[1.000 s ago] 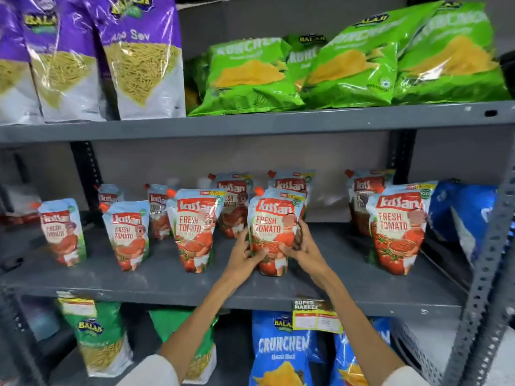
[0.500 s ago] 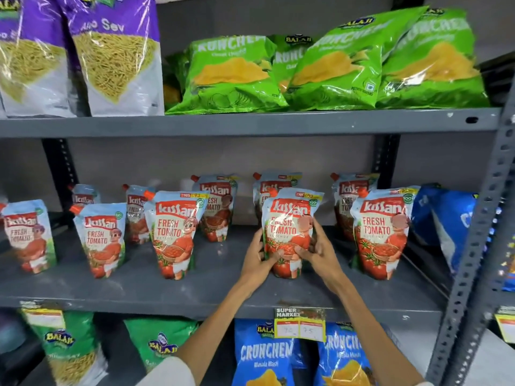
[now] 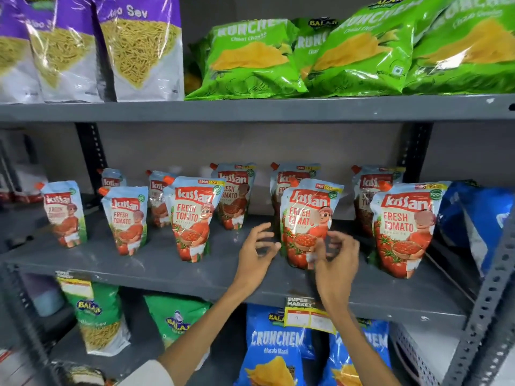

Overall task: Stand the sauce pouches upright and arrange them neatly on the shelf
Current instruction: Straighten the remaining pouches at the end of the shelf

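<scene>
Grey metal makes the shelf (image 3: 156,270) across the middle of the frame. Just right of the centre, both hands hover at its front edge with loose, spread fingers, holding nothing. The left hand (image 3: 255,253) is just left of a standing sauce pouch (image 3: 306,218). The right hand (image 3: 338,259) is in front of its lower right corner, a bit blurry. More pouches stand in two rows behind and beside it.
</scene>
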Tool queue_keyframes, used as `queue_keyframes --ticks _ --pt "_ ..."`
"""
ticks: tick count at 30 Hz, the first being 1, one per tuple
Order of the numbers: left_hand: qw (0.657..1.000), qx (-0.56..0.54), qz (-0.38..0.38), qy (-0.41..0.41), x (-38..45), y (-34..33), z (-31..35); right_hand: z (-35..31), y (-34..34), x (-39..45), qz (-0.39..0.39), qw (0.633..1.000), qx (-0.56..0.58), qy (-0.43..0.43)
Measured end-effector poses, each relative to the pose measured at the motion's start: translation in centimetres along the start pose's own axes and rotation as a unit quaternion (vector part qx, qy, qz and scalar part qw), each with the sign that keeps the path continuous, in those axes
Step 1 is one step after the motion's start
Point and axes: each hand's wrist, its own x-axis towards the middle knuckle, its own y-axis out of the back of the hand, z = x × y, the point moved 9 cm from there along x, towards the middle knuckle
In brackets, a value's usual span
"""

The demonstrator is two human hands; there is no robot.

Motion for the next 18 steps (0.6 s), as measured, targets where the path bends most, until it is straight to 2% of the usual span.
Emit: queue_keyframes --ticks 3,6,9,12,14,16,18 --pt "0.998 0.013 0.054 -0.025 -0.8 4.8 1.2 -3.8 -1.7 -1.6 0.015 0.999 0.006 0.049" --pt "0.992 0.008 0.120 -0.043 -0.9 11.0 1.5 -6.4 -5.9 -3.0 -0.022 0.998 0.036 0.057" --pt "0.980 0.004 0.191 -0.053 -0.9 17.1 0.6 -7.7 -12.5 -4.4 -0.149 0.987 0.063 0.017" --pt "0.971 0.060 0.229 -0.038 -0.6 22.1 -1.3 -8.3 -19.9 -6.6 -0.292 0.951 0.078 -0.061" --pt "0.977 0.078 0.196 0.013 0.4 23.6 -3.6 -8.8 -23.5 -8.1 -0.357 0.926 0.100 -0.076" --pt "0.989 0.048 0.112 0.078 1.7 23.5 -5.9 -8.7 -26.2 -9.3 -0.396 0.904 0.124 -0.105" --pt "0.994 0.027 0.020 0.107 2.9 22.6 -7.0 -8.2 -27.4 -9.7 -0.388 0.908 0.113 -0.110"
